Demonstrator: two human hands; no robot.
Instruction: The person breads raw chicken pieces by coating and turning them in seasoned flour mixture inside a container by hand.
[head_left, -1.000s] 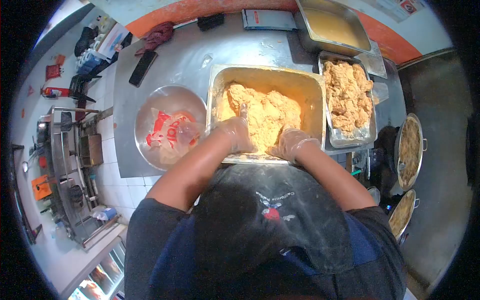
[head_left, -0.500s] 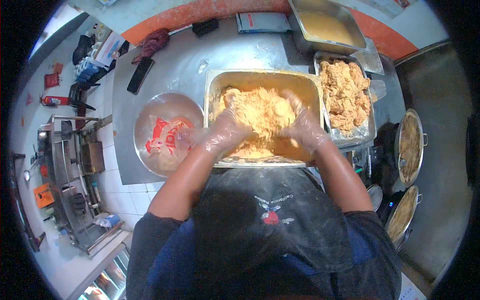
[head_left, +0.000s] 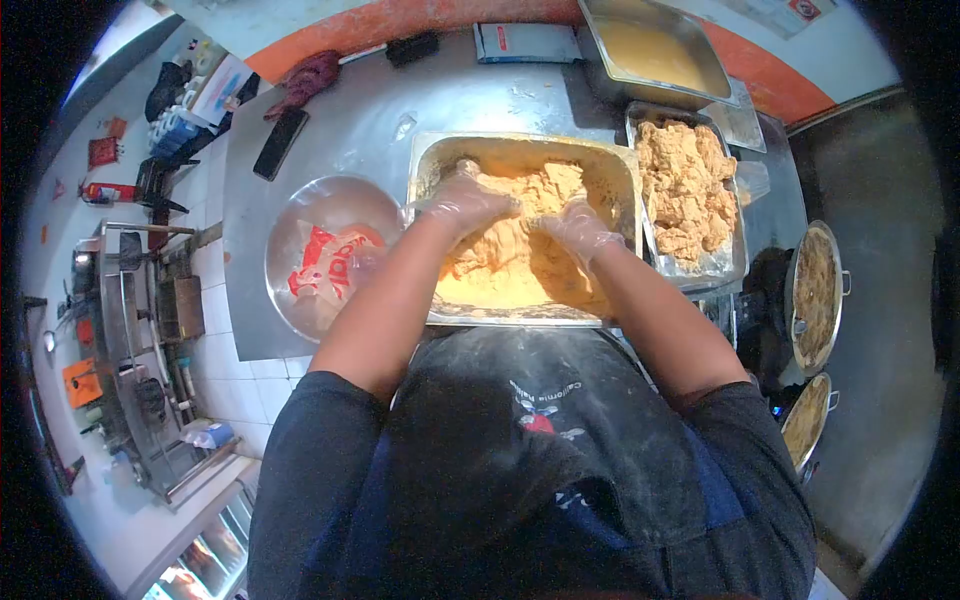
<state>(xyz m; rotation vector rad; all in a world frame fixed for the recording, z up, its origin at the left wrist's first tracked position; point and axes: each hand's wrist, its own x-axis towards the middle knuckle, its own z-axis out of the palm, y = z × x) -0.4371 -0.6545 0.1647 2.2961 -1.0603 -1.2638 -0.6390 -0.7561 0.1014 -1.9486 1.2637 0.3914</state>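
Note:
My left hand (head_left: 466, 204), in a clear plastic glove, lies over the left side of a deep metal pan (head_left: 425, 152). Its thumb is spread away from the fingers, whose tips are partly lost in yellowish flour (head_left: 520, 297). Lower right of it, my right hand (head_left: 582, 234), gloved too, rests with parted fingers against a heap of flour-coated pieces (head_left: 550, 186) that look like breaded chicken. Both hands touch the heap, and neither visibly grips a piece. Flour covers part of the pieces and hides their shapes.
Left of the pan stands a steel bowl (head_left: 285, 215) with a red-printed plastic bag (head_left: 330, 262). A tray (head_left: 738, 268) of coated pieces (head_left: 688, 190) adjoins it on the right. Behind sits a pan of yellowish liquid (head_left: 660, 55). A phone (head_left: 281, 144) lies far left; round pans (head_left: 817, 295) stand right.
The coated pieces, blurred in motion before, now lie still and heaped. Both hands have moved: the left slightly up, the right inward and left, closer to the left hand.

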